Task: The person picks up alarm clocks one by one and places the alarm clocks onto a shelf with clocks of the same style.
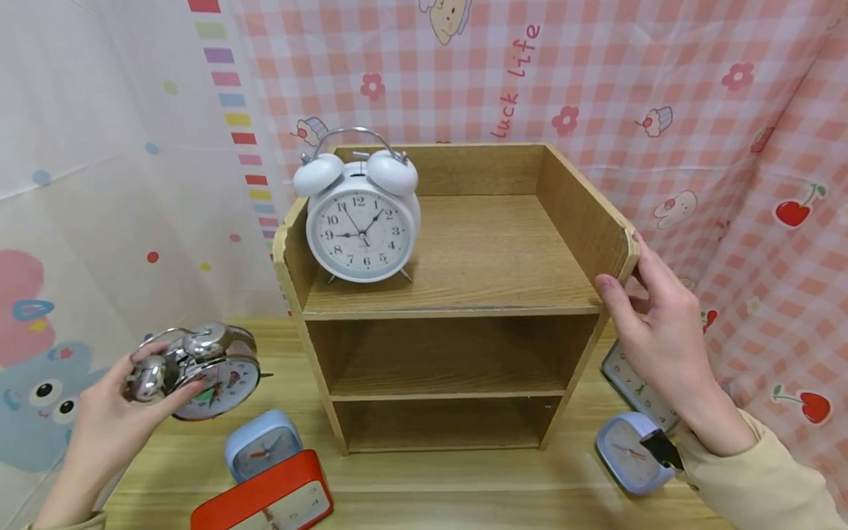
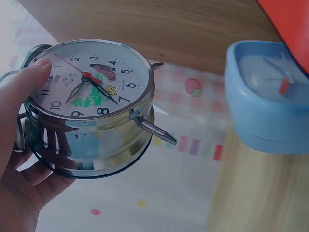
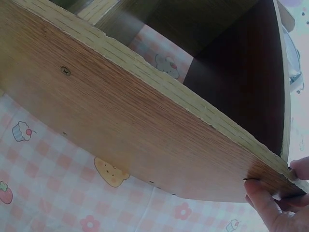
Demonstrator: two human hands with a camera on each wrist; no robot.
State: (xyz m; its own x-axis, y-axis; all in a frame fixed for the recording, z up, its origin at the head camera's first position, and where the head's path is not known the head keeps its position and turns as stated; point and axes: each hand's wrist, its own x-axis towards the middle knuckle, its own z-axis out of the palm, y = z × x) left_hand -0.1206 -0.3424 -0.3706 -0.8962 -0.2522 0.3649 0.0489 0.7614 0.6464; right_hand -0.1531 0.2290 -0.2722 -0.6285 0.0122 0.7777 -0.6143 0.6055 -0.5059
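My left hand (image 1: 112, 412) holds a silver twin-bell alarm clock (image 1: 221, 383) tilted, left of the wooden shelf (image 1: 450, 311). In the left wrist view the thumb lies over the dial of this alarm clock (image 2: 89, 104) and the fingers go under its back. The right hand (image 1: 662, 338) grips the upper front corner of the shelf's right side panel, thumb inside and fingers outside. That side panel (image 3: 145, 111) fills much of the right wrist view. A white twin-bell alarm clock (image 1: 362, 232) stands upright on the top board at the left.
Left of the shelf's foot lie a blue clock (image 1: 265, 442) and a red rectangular clock (image 1: 265, 497). By the right forearm are a lavender clock (image 1: 626, 449) and a grey-edged clock (image 1: 629, 383), partly hidden. A checked curtain (image 1: 450, 88) hangs behind the shelf.
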